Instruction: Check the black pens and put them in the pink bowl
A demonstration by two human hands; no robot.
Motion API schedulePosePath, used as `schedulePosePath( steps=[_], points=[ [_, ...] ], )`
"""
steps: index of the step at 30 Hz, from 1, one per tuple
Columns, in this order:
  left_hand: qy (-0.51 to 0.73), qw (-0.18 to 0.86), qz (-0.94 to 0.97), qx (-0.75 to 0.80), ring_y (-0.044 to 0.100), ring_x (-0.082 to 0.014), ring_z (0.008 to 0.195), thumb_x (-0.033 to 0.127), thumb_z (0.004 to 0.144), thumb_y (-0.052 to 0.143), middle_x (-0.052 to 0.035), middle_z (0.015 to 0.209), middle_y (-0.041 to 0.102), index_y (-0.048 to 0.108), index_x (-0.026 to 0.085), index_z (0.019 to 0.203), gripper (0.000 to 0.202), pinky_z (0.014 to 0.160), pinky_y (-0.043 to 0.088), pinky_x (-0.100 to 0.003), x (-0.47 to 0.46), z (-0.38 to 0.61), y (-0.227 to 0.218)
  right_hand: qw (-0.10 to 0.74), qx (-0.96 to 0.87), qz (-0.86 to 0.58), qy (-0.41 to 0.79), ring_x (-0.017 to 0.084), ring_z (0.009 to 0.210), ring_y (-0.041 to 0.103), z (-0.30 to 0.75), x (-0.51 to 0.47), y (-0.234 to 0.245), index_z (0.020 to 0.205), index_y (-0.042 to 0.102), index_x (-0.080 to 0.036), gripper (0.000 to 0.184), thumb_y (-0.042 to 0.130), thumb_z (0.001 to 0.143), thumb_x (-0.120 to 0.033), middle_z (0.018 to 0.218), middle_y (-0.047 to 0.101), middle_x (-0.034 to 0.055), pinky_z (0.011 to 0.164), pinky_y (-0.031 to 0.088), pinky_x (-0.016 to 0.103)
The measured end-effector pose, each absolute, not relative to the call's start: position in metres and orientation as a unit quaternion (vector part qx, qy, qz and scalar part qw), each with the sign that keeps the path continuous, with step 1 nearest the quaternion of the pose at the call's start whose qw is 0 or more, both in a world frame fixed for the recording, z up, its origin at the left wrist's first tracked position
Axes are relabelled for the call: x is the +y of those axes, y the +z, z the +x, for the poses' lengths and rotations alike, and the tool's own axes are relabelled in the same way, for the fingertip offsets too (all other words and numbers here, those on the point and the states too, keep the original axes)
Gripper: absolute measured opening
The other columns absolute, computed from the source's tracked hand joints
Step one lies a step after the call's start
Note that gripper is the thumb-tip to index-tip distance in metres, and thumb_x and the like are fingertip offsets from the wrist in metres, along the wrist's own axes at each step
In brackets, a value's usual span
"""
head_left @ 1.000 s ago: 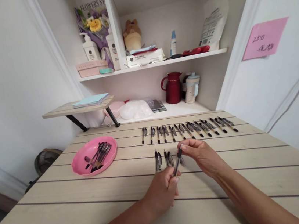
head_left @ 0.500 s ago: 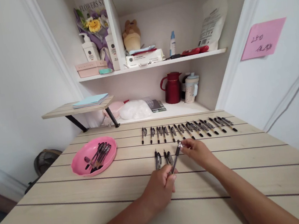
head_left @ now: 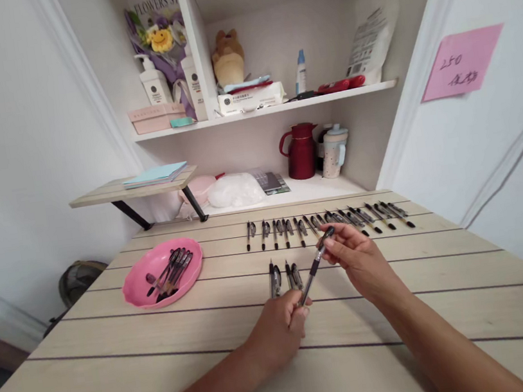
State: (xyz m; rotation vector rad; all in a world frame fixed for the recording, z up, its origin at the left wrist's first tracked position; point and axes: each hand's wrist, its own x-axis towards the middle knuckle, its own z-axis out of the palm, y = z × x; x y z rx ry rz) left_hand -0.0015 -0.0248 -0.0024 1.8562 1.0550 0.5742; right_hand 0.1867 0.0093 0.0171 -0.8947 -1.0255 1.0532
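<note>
My left hand (head_left: 284,322) is closed around the lower end of a gel pen (head_left: 314,268), which slants up to the right with its dark grip showing. In my right hand (head_left: 355,257), thumb and fingers pinch a black pen cap (head_left: 328,234) at the pen's upper end. Whether cap and pen tip touch, I cannot tell. Just beyond my left hand lie two uncapped pens (head_left: 272,277), each with a cap (head_left: 297,275) beside it. Farther back is a long row of pens (head_left: 286,234) with caps, partly hidden behind my right hand.
A pink dish (head_left: 131,286) holding several pens stands on the slatted table (head_left: 165,339) at left. A small raised shelf (head_left: 91,195) bears blue paper. Behind stand a red jug (head_left: 301,151), a speckled cup (head_left: 334,152) and a plastic bag (head_left: 236,190).
My right hand has moved up and to the right along the pen's line, with the black cap now showing in its fingers. My left hand has stayed nearly still.
</note>
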Motion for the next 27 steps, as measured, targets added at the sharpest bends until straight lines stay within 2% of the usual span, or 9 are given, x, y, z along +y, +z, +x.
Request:
schedulePosePath(
  steps=[7, 11, 22, 24, 27],
  points=[
    [0.233, 0.450, 0.747, 0.431, 0.042, -0.0086, 0.047, 0.029, 0.079, 0.038, 0.0037, 0.054, 0.049, 0.056, 0.017, 0.094, 0.026, 0.049, 0.033, -0.020, -0.023, -0.002, -0.002, 0.581, -0.495, -0.390, 0.515, 0.008, 0.051, 0.045, 0.180, 0.005, 0.014, 0.080, 0.053, -0.019, 0.025, 0.068, 0.066, -0.034, 0.062, 0.052, -0.0033, 0.047, 0.032, 0.022],
    [0.241, 0.429, 0.760, 0.424, 0.044, -0.0090, 0.050, 0.026, 0.080, 0.037, 0.0038, 0.055, 0.049, 0.057, 0.017, 0.092, 0.025, 0.051, 0.032, -0.020, -0.021, -0.003, -0.001, 0.555, -0.511, -0.394, 0.524, 0.009, 0.051, 0.045, 0.175, 0.003, 0.013, 0.080, 0.053, -0.018, 0.028, 0.068, 0.065, -0.036, 0.058, 0.050, -0.0044, 0.048, 0.033, 0.023],
    [0.261, 0.358, 0.794, 0.416, 0.046, -0.0100, 0.056, 0.021, 0.080, 0.035, 0.0030, 0.059, 0.051, 0.056, 0.017, 0.082, 0.021, 0.053, 0.031, -0.020, -0.022, -0.002, -0.005, 0.558, -0.522, -0.390, 0.514, 0.009, 0.052, 0.047, 0.167, -0.002, 0.016, 0.084, 0.053, -0.018, 0.028, 0.066, 0.066, -0.034, 0.060, 0.050, -0.0040, 0.050, 0.037, 0.023],
    [0.261, 0.342, 0.796, 0.424, 0.047, -0.0103, 0.055, 0.022, 0.081, 0.035, 0.0028, 0.059, 0.052, 0.057, 0.017, 0.085, 0.022, 0.053, 0.032, -0.020, -0.020, -0.003, 0.000, 0.561, -0.507, -0.395, 0.521, 0.009, 0.053, 0.048, 0.168, -0.002, 0.015, 0.088, 0.054, -0.017, 0.031, 0.066, 0.066, -0.036, 0.066, 0.054, -0.0017, 0.051, 0.037, 0.023],
    [0.283, 0.269, 0.781, 0.487, 0.050, -0.0119, 0.055, 0.027, 0.083, 0.034, 0.0016, 0.062, 0.056, 0.055, 0.019, 0.099, 0.028, 0.053, 0.033, -0.021, -0.009, -0.014, 0.018, 0.561, -0.497, -0.419, 0.513, 0.009, 0.057, 0.051, 0.174, 0.001, 0.013, 0.095, 0.053, -0.018, 0.034, 0.059, 0.071, -0.040, 0.083, 0.060, 0.0038, 0.051, 0.037, 0.023]
  ],
)
